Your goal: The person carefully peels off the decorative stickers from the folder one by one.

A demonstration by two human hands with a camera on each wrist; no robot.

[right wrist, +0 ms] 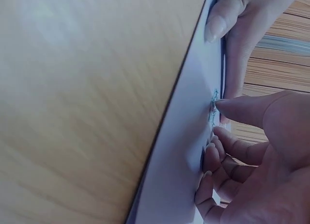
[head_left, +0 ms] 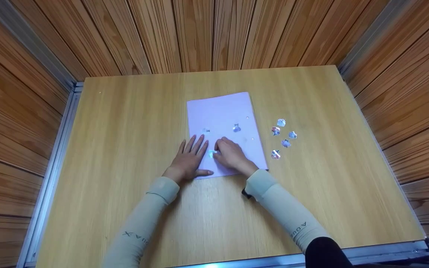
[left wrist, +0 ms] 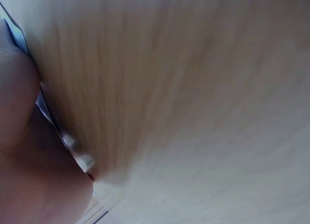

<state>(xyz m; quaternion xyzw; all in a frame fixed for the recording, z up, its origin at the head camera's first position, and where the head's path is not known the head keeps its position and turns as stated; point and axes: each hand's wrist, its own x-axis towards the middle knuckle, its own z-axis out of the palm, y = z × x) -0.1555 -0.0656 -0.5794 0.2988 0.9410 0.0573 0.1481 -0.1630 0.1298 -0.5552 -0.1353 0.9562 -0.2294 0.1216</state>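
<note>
A flat lilac notebook (head_left: 218, 111) lies on the table. My left hand (head_left: 187, 163) rests on its lower left side with fingers spread and straight, thumb along the near edge. With curled fingers, my right hand (head_left: 233, 153) is low over the cover, holding a shiny sticker (head_left: 211, 153) at its edge. In the right wrist view the thumb and index fingertip are at that sticker (right wrist: 213, 105), against the cover. Two more shiny stickers are on the notebook, one (head_left: 236, 127) right of centre and one (head_left: 206, 130) beyond the left fingertips.
Several loose shiny stickers (head_left: 281, 122) lie on the wooden table (head_left: 125, 123) to the right of the notebook. Wood-panelled walls (head_left: 196, 35) stand at the back and both sides, and a metal rail (head_left: 56, 178) runs along the table's left edge.
</note>
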